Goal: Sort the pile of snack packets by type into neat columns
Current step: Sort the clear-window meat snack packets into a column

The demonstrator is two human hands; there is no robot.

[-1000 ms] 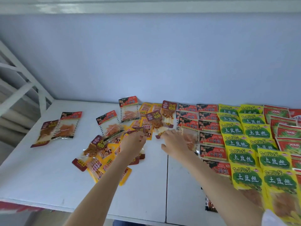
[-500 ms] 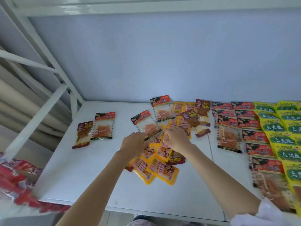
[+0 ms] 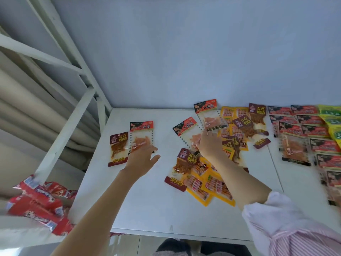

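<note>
Close by, a mixed pile (image 3: 206, 174) still waits on the worktop (image 3: 147, 200). The left hand (image 3: 142, 157) is open, touching a red packet (image 3: 141, 137). The right hand (image 3: 209, 146) pinches another (image 3: 186, 132). Neat columns (image 3: 304, 130) fill the far right.

Glossy plastic snack packets (image 3: 206, 174), some with clear windows, lie on a smooth, matt white table (image 3: 147, 200). A striped woven cloth sleeve (image 3: 287, 226) covers the right forearm. Shiny red wrappers (image 3: 40, 204) crinkle beside a white painted frame (image 3: 60, 137).
</note>
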